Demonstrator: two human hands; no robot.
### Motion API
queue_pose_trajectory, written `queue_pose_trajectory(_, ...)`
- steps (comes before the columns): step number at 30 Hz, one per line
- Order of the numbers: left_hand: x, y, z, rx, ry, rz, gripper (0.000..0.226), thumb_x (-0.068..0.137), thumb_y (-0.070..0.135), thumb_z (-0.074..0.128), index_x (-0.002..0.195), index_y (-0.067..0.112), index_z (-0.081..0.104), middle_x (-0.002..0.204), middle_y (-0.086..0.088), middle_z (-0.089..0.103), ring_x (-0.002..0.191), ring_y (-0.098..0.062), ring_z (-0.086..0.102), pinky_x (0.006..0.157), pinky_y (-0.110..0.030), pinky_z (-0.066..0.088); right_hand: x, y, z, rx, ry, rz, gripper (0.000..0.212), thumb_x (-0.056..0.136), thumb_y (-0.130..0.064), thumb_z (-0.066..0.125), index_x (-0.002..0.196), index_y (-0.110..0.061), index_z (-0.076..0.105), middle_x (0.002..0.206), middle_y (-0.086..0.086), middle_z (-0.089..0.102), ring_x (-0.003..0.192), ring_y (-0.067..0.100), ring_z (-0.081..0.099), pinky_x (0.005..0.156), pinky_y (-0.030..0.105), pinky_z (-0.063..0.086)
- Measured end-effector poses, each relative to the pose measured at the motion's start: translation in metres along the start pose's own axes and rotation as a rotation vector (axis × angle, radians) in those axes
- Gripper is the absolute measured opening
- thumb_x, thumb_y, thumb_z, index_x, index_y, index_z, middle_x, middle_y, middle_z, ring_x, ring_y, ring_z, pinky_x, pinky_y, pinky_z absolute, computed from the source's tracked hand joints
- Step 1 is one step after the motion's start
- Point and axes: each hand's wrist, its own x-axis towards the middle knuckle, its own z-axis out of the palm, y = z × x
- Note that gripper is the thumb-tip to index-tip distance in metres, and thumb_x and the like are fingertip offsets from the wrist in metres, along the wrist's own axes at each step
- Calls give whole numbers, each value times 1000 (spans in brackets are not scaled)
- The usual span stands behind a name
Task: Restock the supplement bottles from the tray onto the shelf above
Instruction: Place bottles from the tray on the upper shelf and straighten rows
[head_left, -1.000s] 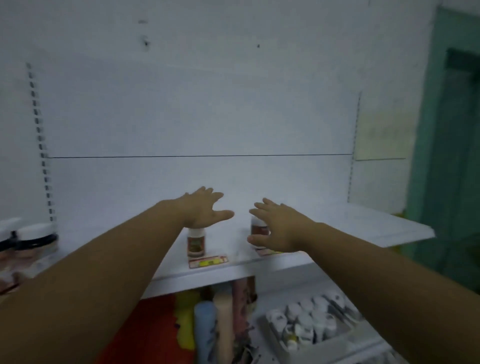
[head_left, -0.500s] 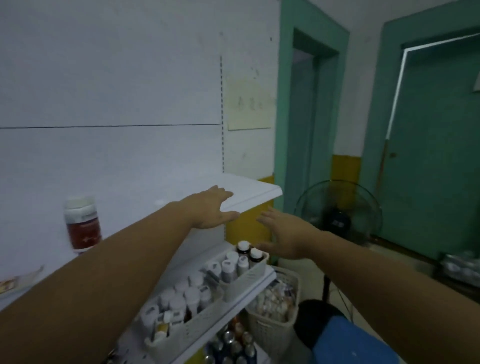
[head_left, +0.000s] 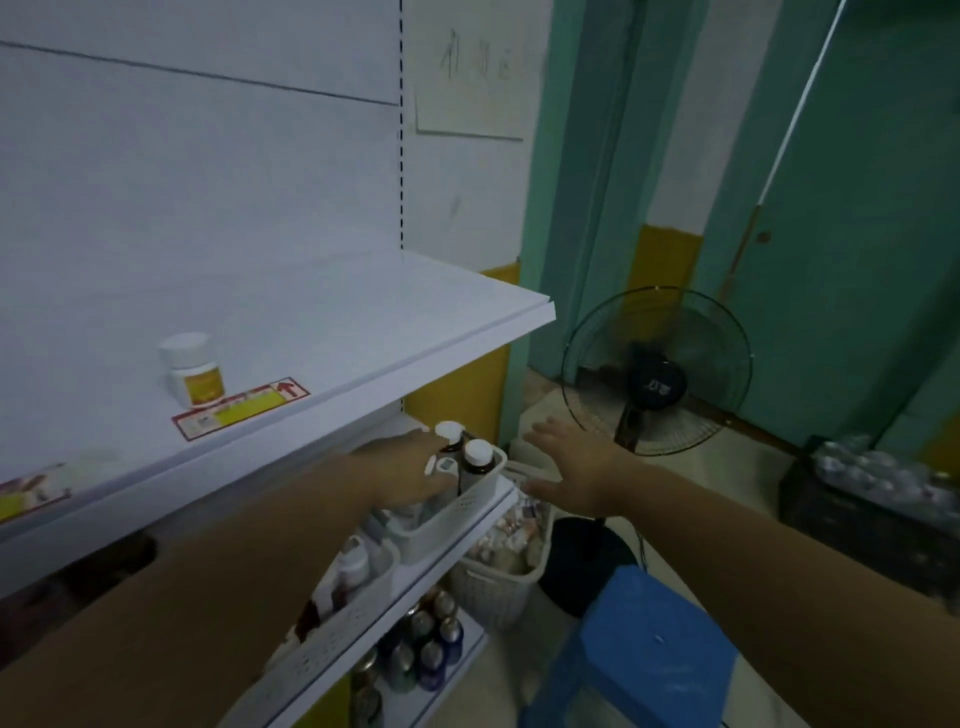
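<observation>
Much of the lower shelf is hidden beneath the white upper shelf (head_left: 363, 332) and behind the left forearm, so the contents of the nearer white tray (head_left: 332, 639) are only partly made out as blurred bottles. The far tray (head_left: 457, 512), a perforated white one at the right end of the lower shelf, holds dark supplement bottles (head_left: 475, 460) with white caps, two of which stand clear above its rim. The left hand (head_left: 410, 473) is laid down into this tray, fingers spread over the bottle tops; its fingertips are cut off behind the bottles, so it cannot be told whether anything is gripped. The right hand (head_left: 576, 475) is held open in the air just beyond the shelf's right end, fingers splayed, touching nothing. One white-capped bottle with a yellow label (head_left: 191, 368) is seen standing upright near the front edge of the upper shelf, just behind a price label (head_left: 241, 408).
</observation>
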Motion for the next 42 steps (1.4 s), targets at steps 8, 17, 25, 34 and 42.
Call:
queue_pose_trajectory(8,47,-54,43,47,-36,-170,54,91,44,48,140,23,41,146,-2,44,130,-19,44,108,-35,36,90,26,58,73,-85,-126,73,89,-52,49,147,-17,21,156,7,21,142,25,22,112,37,25)
queue_pose_trajectory(17,152,-56,96,63,68,-389,38,87,25,56,122,12,51,125,-11,55,119,-30,50,96,-41,43,196,81,131,290,-39,-254,74,83,-34,61,145,-15,25,153,9,27,135,29,34,106,39,33)
queue_pose_trajectory(25,208,-76,158,138,224,-631,29,79,38,56,100,19,58,104,-6,65,99,-26,58,80,-35,48,247,101,181,328,64,-268,62,78,-40,64,131,-13,44,125,10,56,113,31,47,90,39,41)
queue_pose_trajectory(34,217,-80,166,59,227,-792,47,72,53,64,104,20,57,112,-5,61,106,-26,55,89,-42,47,255,107,190,611,4,-213,47,73,-35,73,114,-22,55,115,3,61,112,27,44,84,35,40)
queue_pose_trajectory(42,167,-52,93,-682,442,-695,29,69,29,80,85,17,59,82,3,62,74,-10,59,64,-21,49,248,101,125,949,-119,-262,42,67,-23,83,96,-30,54,91,-21,55,79,-8,52,58,2,43)
